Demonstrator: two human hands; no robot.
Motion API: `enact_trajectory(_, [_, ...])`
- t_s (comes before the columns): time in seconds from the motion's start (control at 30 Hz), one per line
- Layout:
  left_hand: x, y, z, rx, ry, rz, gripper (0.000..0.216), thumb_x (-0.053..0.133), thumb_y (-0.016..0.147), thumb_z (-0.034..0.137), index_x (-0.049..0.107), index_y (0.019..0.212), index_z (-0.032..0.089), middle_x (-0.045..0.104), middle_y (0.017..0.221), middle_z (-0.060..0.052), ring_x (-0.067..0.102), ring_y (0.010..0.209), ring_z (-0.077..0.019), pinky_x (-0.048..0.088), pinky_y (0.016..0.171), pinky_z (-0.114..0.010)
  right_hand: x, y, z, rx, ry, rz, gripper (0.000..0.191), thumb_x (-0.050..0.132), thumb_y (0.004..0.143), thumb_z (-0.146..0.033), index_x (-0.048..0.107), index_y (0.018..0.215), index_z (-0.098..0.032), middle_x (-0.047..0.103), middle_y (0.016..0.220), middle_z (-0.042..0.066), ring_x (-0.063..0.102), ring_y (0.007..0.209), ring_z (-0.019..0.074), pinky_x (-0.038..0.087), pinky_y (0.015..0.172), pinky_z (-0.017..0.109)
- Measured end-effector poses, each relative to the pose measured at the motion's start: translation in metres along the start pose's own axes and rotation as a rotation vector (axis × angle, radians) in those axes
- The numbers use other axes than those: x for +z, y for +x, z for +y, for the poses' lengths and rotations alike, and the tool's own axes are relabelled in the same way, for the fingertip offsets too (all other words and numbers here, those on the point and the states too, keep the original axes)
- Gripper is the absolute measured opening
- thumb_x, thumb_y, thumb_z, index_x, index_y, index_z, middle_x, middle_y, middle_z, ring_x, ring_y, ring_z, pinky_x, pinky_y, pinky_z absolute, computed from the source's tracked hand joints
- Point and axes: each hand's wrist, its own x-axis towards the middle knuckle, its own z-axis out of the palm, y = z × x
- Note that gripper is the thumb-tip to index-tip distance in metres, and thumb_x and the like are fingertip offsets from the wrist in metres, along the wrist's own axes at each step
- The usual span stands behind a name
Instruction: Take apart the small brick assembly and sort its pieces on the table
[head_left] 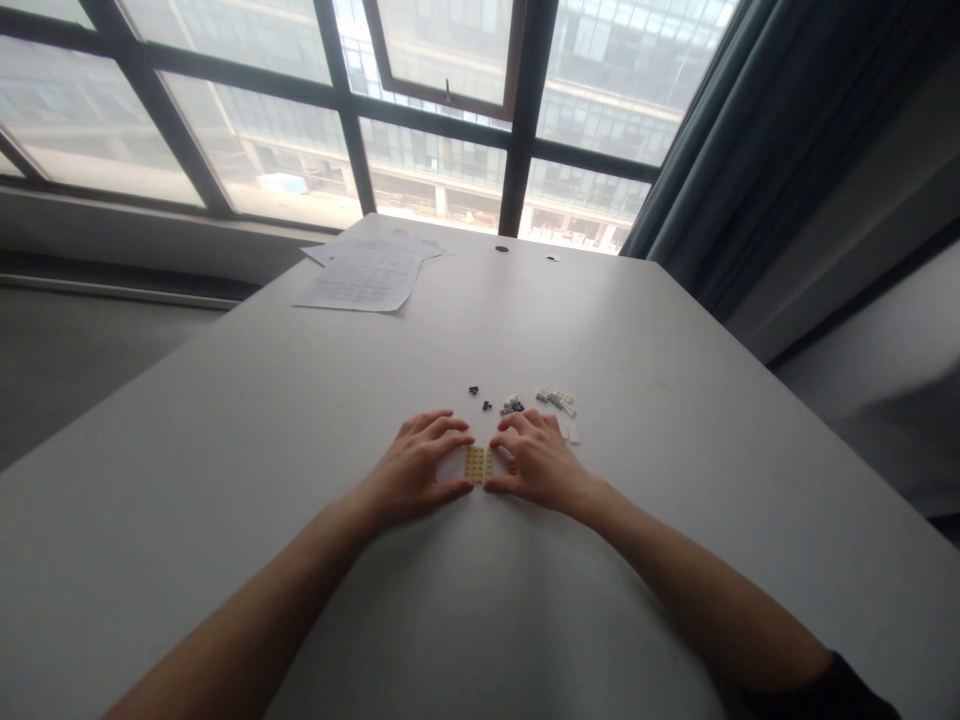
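Note:
Two tan studded building-block plates lie side by side on the white table, a narrow gap between them. My left hand (pixel 427 455) grips the left plate (pixel 475 464) by its near and far edges, thumb at the near side and fingertips at the far side. In the same way my right hand (pixel 536 458) holds the right plate (pixel 490 462), covering part of it. Just beyond the right hand sits a small pile of grey and white bricks (pixel 512 405). A flat white piece (pixel 574 434) shows beside that hand's knuckles, partly hidden.
Two small black pieces (pixel 473 390) (pixel 487 406) lie beyond the plates. White and grey bricks (pixel 556 399) are scattered to the right. Printed papers (pixel 367 275) overlap at the table's far left. A round hole (pixel 502 249) is near the far edge, below the windows.

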Motion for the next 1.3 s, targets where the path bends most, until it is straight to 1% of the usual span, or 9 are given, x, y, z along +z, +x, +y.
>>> enact_trajectory(0.37, [0.001,0.000,0.000,0.004,0.022,-0.008,0.041,0.064,0.077,0.047,0.062,0.111,0.024,0.058,0.124,-0.007,0.040,0.126,-0.0303,0.029,0.104,-0.047,0.005,-0.001,0.001,-0.014,-0.018,0.020,0.043,0.068,0.074,-0.056,0.066,0.099,-0.020,0.058,0.114,0.010,0.045,0.107,0.0268,0.030,0.091,0.043])
enact_trajectory(0.6, [0.002,0.001,0.000,0.001,0.020,-0.013,0.041,0.063,0.078,0.049,0.062,0.111,0.025,0.058,0.125,-0.007,0.041,0.126,-0.0305,0.029,0.104,-0.048,0.005,-0.001,-0.002,-0.020,-0.027,0.038,0.050,0.055,0.080,-0.065,0.066,0.097,-0.019,0.060,0.114,0.010,0.045,0.108,0.0275,0.029,0.090,0.044])
enact_trajectory(0.73, [0.001,0.001,0.000,-0.004,0.014,-0.014,0.042,0.063,0.077,0.050,0.062,0.112,0.026,0.058,0.125,-0.007,0.040,0.126,-0.0307,0.029,0.104,-0.048,0.004,-0.002,-0.004,-0.018,-0.015,0.038,0.050,0.055,0.080,-0.065,0.065,0.098,-0.019,0.060,0.114,0.011,0.046,0.109,0.0279,0.029,0.091,0.045])
enact_trajectory(0.83, [0.000,0.001,0.001,-0.004,0.011,-0.018,0.050,0.064,0.076,0.052,0.059,0.117,0.024,0.058,0.125,-0.008,0.040,0.126,-0.0310,0.029,0.104,-0.048,0.004,-0.004,0.000,0.003,0.004,0.079,0.051,0.058,0.078,-0.063,0.064,0.104,-0.020,0.060,0.115,0.011,0.047,0.109,0.0277,0.029,0.093,0.044])
enact_trajectory(0.93, [-0.001,0.000,0.001,-0.007,0.012,-0.014,0.056,0.065,0.075,0.053,0.056,0.121,0.023,0.057,0.126,-0.009,0.040,0.126,-0.0311,0.029,0.105,-0.048,0.000,-0.008,0.012,0.062,0.017,0.163,0.045,0.064,0.078,-0.056,0.064,0.107,-0.021,0.061,0.114,0.010,0.048,0.109,0.0265,0.029,0.095,0.043])
enact_trajectory(1.07, [-0.001,0.001,0.001,-0.011,-0.007,-0.004,0.052,0.064,0.076,0.052,0.057,0.120,0.024,0.058,0.127,-0.008,0.041,0.126,-0.0305,0.030,0.104,-0.048,-0.013,-0.015,0.048,0.226,-0.009,0.243,0.024,0.064,0.084,-0.034,0.064,0.106,-0.023,0.061,0.114,0.007,0.050,0.110,0.0244,0.032,0.093,0.039])
enact_trajectory(1.13, [-0.001,0.001,0.001,-0.015,-0.012,0.001,0.048,0.062,0.078,0.051,0.058,0.118,0.024,0.058,0.126,-0.008,0.042,0.126,-0.0301,0.030,0.104,-0.048,-0.018,-0.018,0.070,0.325,-0.042,0.242,0.019,0.060,0.085,-0.027,0.066,0.103,-0.023,0.062,0.113,0.007,0.051,0.108,0.0241,0.034,0.090,0.039])
enact_trajectory(1.2, [-0.001,0.001,0.001,-0.018,-0.016,0.009,0.045,0.061,0.080,0.050,0.059,0.117,0.024,0.059,0.125,-0.009,0.043,0.125,-0.0298,0.031,0.104,-0.048,-0.019,-0.020,0.089,0.411,-0.073,0.235,0.019,0.058,0.085,-0.025,0.067,0.102,-0.023,0.062,0.112,0.007,0.051,0.108,0.0246,0.034,0.089,0.039])
enact_trajectory(1.3, [-0.001,0.001,0.000,-0.015,-0.020,0.023,0.042,0.061,0.080,0.048,0.060,0.115,0.025,0.060,0.124,-0.008,0.044,0.124,-0.0294,0.031,0.104,-0.047,-0.016,-0.022,0.106,0.490,-0.070,0.212,0.020,0.057,0.085,-0.025,0.068,0.101,-0.023,0.063,0.111,0.007,0.053,0.107,0.0241,0.035,0.089,0.037])
